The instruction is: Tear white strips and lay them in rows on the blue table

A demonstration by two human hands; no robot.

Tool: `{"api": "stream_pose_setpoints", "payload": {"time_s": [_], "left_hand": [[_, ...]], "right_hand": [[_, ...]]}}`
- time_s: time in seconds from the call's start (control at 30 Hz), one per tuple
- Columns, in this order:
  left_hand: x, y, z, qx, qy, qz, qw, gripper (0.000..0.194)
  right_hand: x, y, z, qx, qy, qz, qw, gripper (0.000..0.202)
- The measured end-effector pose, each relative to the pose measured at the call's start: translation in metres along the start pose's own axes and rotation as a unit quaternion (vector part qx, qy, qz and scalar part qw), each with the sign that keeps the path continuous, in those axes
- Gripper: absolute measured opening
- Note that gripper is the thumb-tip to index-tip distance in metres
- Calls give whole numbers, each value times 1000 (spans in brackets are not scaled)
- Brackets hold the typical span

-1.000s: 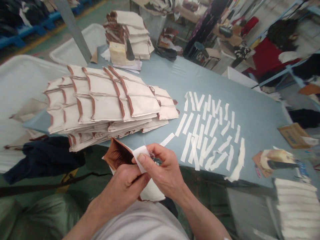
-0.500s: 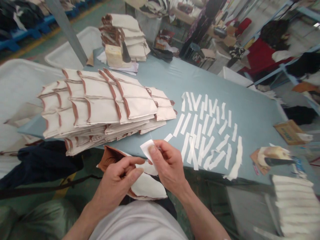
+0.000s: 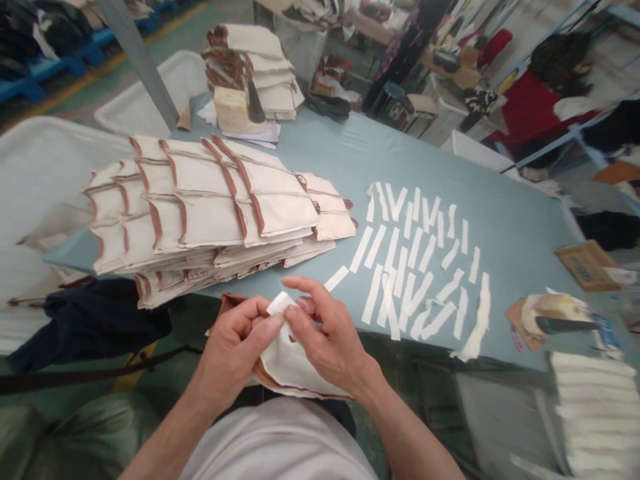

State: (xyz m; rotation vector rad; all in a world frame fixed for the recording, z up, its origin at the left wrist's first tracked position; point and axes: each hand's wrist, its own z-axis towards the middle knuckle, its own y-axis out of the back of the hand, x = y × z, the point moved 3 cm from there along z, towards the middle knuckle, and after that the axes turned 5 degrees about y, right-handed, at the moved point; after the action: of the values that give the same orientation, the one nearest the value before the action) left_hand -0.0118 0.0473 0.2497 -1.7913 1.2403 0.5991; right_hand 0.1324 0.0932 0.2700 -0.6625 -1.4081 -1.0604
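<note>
My left hand [image 3: 233, 350] is closed, with thumb and forefinger pinching a short white strip [image 3: 278, 303]. My right hand [image 3: 327, 333] meets it there, its thumb pressed on the strip and its forefinger raised and stretched out above. Beneath both hands a cream fabric piece [image 3: 305, 373] with brown edging lies over my lap; a small dark opening shows in it by my right thumb. My hands hide much of the piece, and its brown part peeks out behind my left hand.
Cream pieces with brown edges [image 3: 210, 213] are stacked on the blue-grey table [image 3: 430, 160], left of several rows of white strips [image 3: 400, 267]. A yellowish block [image 3: 233, 110] stands at the back. At right are a cardboard box [image 3: 583, 263] and more folded cream pieces [image 3: 595, 407].
My left hand has moved to the right and taken hold of the white strip beside my right hand. My right forefinger has lifted off. The fabric piece has shifted slightly right.
</note>
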Motion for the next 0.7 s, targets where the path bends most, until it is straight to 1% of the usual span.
{"api": "stream_pose_setpoints", "payload": {"time_s": [0.03,0.07,0.1,0.17,0.2,0.27,0.33,0.37,0.43,0.47,0.53,0.63,0.7], "left_hand": [[-1,-1,0,-11,-2,-4,1000,41],[-2,-2,-1,-27,-3,-6,1000,40],[-4,-3,-3,-47,-4,-6,999,39],[-8,-6,-5,-88,-3,3,996,35],[-10,-7,-6,-102,-4,11,995,34],[-12,-8,-6,-110,-11,29,993,32],[-12,-6,-3,-106,-28,47,993,31],[-12,-4,-2,-97,-37,57,993,30],[-11,-2,1,-77,-52,78,993,29],[-11,-1,1,-72,-57,89,992,29],[-12,1,1,-80,-63,115,988,27],[-17,3,0,-102,-105,170,975,29],[-20,4,1,-93,-152,215,960,37]], "right_hand": [[-1,2,1,-14,4,-18,1000,32],[-1,5,2,-45,18,-46,998,30],[1,9,2,-88,45,-82,992,27],[9,15,1,-166,122,-161,965,21],[14,15,1,-180,161,-193,951,19],[21,11,0,-155,212,-232,937,19],[24,2,1,-104,221,-241,939,20],[24,-2,1,-84,216,-238,943,20],[22,-10,1,-69,197,-218,953,21],[21,-13,1,-73,184,-203,959,21],[17,-15,1,-92,145,-164,971,21],[9,-15,1,-107,55,-90,989,21],[3,-14,2,-107,-15,-29,994,25]]}}
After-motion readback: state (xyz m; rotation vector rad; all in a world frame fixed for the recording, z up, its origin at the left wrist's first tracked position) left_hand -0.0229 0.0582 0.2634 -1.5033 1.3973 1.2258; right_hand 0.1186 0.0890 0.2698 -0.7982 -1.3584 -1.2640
